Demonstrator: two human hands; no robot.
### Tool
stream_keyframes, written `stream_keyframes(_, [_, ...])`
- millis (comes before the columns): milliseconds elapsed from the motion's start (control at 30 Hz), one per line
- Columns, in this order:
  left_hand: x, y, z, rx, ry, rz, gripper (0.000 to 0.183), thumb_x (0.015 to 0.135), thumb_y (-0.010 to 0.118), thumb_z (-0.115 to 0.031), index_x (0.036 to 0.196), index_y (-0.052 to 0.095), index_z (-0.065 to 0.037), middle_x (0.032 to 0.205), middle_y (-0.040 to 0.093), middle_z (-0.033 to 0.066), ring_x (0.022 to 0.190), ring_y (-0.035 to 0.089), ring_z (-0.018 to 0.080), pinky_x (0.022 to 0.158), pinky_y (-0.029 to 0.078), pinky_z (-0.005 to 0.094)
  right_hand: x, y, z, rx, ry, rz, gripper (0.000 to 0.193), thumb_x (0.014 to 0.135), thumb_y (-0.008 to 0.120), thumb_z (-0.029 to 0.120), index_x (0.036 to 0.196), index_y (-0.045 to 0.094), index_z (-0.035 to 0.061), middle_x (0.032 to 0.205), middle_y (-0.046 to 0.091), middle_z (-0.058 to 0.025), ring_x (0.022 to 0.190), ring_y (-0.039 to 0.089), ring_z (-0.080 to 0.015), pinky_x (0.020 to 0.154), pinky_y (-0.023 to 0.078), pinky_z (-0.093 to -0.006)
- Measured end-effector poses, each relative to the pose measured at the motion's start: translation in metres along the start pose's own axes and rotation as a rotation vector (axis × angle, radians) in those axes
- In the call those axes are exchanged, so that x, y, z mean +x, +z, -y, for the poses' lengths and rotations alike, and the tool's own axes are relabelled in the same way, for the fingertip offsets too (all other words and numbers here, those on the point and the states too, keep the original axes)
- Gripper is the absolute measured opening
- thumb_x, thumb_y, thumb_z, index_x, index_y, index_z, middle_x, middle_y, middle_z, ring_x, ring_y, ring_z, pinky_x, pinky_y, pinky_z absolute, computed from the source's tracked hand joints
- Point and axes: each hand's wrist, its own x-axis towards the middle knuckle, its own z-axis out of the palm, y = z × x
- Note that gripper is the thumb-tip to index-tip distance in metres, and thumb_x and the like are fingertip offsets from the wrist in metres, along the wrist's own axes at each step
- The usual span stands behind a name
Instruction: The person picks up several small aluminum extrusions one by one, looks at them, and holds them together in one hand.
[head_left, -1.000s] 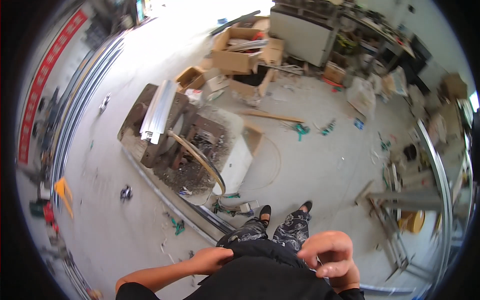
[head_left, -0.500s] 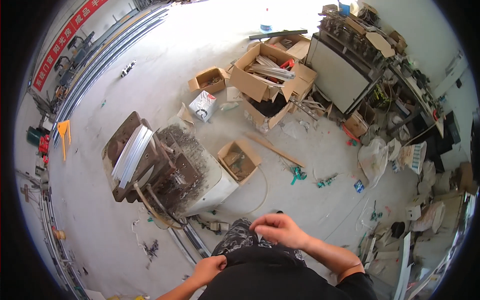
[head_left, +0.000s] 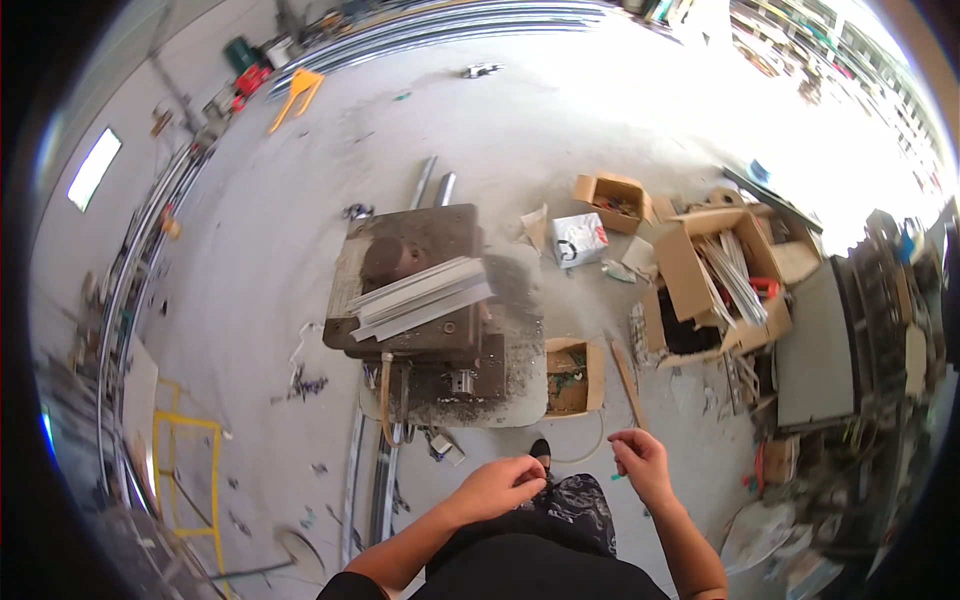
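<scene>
My left hand (head_left: 503,486) hangs in front of my body, fingers curled together, with nothing visible in it. To its right, my right hand (head_left: 643,464) is raised with loosely bent fingers somewhat apart and no object showing between them. Neither hand touches anything I can see. Ahead and to the left stands a brown, worn metal machine (head_left: 440,232) on a pale base strewn with metal chips. Several silvery metal profile strips (head_left: 425,298) lie stacked across its top. A hose (head_left: 386,395) curves down its near side.
Beside the machine sits an open cardboard box (head_left: 596,385); a wooden strip (head_left: 629,385) lies right of it. Farther right are a white package (head_left: 579,240) and a large carton (head_left: 690,272) with strips. At left stand a yellow frame (head_left: 216,465) and a yellow stand (head_left: 297,97).
My view has turned left, so the machine now appears nearer the middle. My left hand has come up and forward; my right hand has shifted right, away from the left.
</scene>
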Motion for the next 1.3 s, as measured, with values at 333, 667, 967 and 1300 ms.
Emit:
stream_keyframes(333, [-0.028, 0.037, -0.004, 0.237, -0.207, -0.335, 0.027, 0.083, 0.055, -0.028, 0.097, 0.056, -0.004, 0.088, 0.061, 0.0111, 0.084, 0.059, 0.0271, 0.073, 0.045, 0.0355, 0.107, 0.125, 0.181, -0.723, -1.241, 0.376, 0.028, 0.072, 0.064, 0.01, 0.099, 0.058, 0.0058, 0.098, 0.058, -0.0078, 0.092, 0.053, -0.0279, 0.081, 0.043, -0.0378])
stream_keyframes(667, [-0.07, 0.048, 0.013, 0.025, -0.1, -0.553, 0.022, 0.083, 0.056, -0.022, 0.095, 0.057, -0.003, 0.086, 0.061, 0.0103, 0.079, 0.06, 0.0253, 0.068, 0.046, 0.034, 0.151, 0.204, 0.218, -1.314, -1.181, 0.606, 0.041, 0.069, 0.069, 0.026, 0.099, 0.051, 0.0042, 0.095, 0.055, -0.0123, 0.096, 0.051, -0.03, 0.083, 0.04, -0.0398])
stream_keyframes(967, [-0.134, -0.027, 0.082, 0.028, 0.013, -0.555, 0.021, 0.084, 0.057, -0.021, 0.095, 0.058, -0.003, 0.082, 0.062, 0.0104, 0.076, 0.06, 0.0235, 0.068, 0.046, 0.0321, 0.11, 0.218, 0.233, -1.556, -0.833, 0.543, 0.035, 0.062, 0.069, 0.02, 0.085, 0.05, 0.0017, 0.081, 0.057, -0.0147, 0.081, 0.056, -0.0321, 0.071, 0.045, -0.0404])
stream_keyframes(1300, [-0.168, -0.108, 0.142, -0.893, 0.299, -0.233, 0.057, 0.078, 0.067, -0.019, 0.123, 0.038, 0.0, 0.116, 0.053, 0.0121, 0.108, 0.051, 0.0198, 0.095, 0.037, 0.0324, -0.068, 0.29, 0.102, -0.332, 0.213, 0.642, 0.037, 0.068, 0.074, 0.007, 0.097, 0.054, -0.0007, 0.083, 0.06, -0.0032, 0.074, 0.056, -0.008, 0.064, 0.047, -0.0219])
